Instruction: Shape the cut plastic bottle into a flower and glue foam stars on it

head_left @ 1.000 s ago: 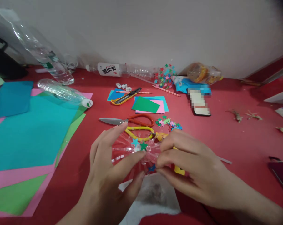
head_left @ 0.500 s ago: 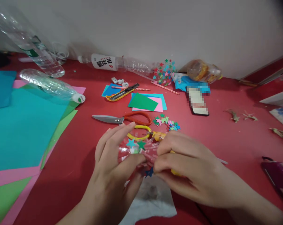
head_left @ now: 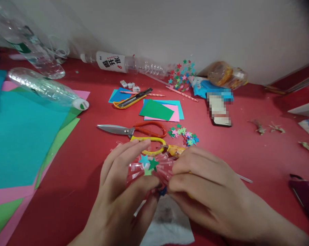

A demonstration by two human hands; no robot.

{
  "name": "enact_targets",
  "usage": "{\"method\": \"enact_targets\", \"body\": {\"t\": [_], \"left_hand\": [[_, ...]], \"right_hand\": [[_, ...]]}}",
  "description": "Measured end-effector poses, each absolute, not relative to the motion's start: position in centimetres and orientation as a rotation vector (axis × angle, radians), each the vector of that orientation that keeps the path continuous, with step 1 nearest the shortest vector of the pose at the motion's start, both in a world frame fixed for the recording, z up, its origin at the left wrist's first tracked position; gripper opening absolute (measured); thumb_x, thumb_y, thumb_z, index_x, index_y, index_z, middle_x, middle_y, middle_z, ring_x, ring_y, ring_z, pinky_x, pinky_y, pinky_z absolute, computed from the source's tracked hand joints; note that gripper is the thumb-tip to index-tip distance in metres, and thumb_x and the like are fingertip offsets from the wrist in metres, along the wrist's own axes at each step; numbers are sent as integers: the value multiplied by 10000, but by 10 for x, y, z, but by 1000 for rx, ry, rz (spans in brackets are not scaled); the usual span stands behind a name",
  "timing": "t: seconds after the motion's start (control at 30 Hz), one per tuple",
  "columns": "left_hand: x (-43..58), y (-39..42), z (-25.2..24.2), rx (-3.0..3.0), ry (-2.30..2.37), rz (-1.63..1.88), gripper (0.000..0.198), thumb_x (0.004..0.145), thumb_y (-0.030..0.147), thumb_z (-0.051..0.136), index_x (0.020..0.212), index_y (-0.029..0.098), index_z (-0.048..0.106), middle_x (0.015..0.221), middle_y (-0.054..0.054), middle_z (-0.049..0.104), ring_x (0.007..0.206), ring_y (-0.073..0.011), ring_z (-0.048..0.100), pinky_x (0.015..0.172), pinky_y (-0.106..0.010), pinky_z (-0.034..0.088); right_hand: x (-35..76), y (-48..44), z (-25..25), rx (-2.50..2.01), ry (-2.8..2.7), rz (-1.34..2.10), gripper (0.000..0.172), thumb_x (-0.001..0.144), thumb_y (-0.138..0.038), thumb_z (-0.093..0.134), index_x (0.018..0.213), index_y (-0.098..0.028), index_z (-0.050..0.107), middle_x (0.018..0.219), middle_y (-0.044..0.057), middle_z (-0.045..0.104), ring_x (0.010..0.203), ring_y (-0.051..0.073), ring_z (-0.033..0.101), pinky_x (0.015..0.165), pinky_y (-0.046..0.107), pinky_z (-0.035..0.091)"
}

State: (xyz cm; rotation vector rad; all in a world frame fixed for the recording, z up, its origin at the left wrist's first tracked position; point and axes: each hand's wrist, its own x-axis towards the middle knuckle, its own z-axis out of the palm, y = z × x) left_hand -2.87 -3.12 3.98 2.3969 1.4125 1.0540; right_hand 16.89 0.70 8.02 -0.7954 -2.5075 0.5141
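Note:
Between my hands is a clear plastic piece (head_left: 136, 168), cut into strips that fan out like a flower. My left hand (head_left: 123, 188) grips it, thumb and fingers curled round its near and left sides. A light blue star (head_left: 144, 160) and a green star (head_left: 153, 164) lie on its strips. A dark blue star (head_left: 162, 192) shows low between the fingertips of both hands. Closed at the piece's right side, my right hand (head_left: 205, 188) pinches with its fingertips hidden. Just beyond are scissors (head_left: 150, 129) with red and yellow handles and a yellow-handled tool (head_left: 175, 150).
Small paper stars (head_left: 183, 135) lie beyond the scissors, near stacked paper pieces (head_left: 156, 110) and a box cutter (head_left: 132, 99). Plastic bottles (head_left: 46, 89) and coloured sheets (head_left: 23, 136) occupy the left. A phone (head_left: 219, 111) lies at right. White tissue (head_left: 167, 222) sits under my hands.
The dark blue star has moved slightly and is now more covered by my fingertips. My hands stay close round the plastic piece. The view has shifted slightly.

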Motion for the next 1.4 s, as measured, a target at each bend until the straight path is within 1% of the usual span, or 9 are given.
{"method": "enact_targets", "body": {"t": [0.17,0.3,0.5,0.7,0.9,1.0,1.13,1.27,1.4], "left_hand": [[-28,-31,41,2392,1370,1075,219,790,51,601,920,225,575,1393,-100,433,1343,-275,401,1118,-496,348],[-27,-31,41,2366,1390,1063,216,794,47,592,906,231,588,1382,-86,464,1326,-280,428,1102,-492,379],[-26,-33,43,2318,1422,1009,183,794,132,610,933,251,603,1406,-63,463,1330,-281,428,1112,-489,386],[-25,-34,48,2254,1402,1025,172,825,133,560,933,258,610,1393,-53,501,1280,-267,503,1098,-498,408],[-25,-32,50,2133,1393,1017,158,848,127,530,876,269,595,1359,-25,543,1229,-240,561,1069,-486,441],[-26,-33,49,2077,1426,985,177,872,130,509,894,282,597,1399,-20,513,1264,-238,538,1041,-482,463],[-26,-34,49,2074,1485,940,157,895,165,503,906,288,601,1477,-12,440,1331,-265,473,1057,-535,428],[-26,-32,51,2104,1495,889,133,899,182,496,838,268,577,1498,-4,430,1337,-277,467,1009,-506,471],[-27,-33,53,2111,1482,899,144,896,176,493,862,290,574,1532,30,387,1381,-259,412,1074,-535,413]], "right_hand": [[167,6,79,-828,-2469,547,170,924,-135,512,813,-143,641,839,21,619,776,125,469,750,289,408],[167,5,78,-863,-2448,561,162,915,-127,525,788,-142,624,846,16,622,788,116,475,773,275,407],[164,1,79,-949,-2401,602,148,902,-115,524,801,-148,627,866,26,623,814,120,511,773,265,423],[161,1,79,-1037,-2371,626,117,882,-106,551,804,-156,623,864,25,626,794,130,506,729,272,418],[159,-4,81,-1044,-2366,623,149,883,-104,535,767,-155,614,808,20,603,748,134,499,680,291,400],[159,-5,82,-1090,-2351,620,151,879,-94,535,769,-158,615,824,24,606,760,138,501,688,293,402],[160,-3,83,-1104,-2342,606,149,902,-131,532,795,-157,633,822,24,599,754,137,494,669,288,395],[161,-2,84,-1106,-2329,586,148,911,-139,527,818,-152,641,829,26,599,764,136,505,685,286,402],[162,-3,84,-1097,-2327,596,159,921,-145,517,828,-153,646,828,25,601,751,135,506,666,289,395]]}}
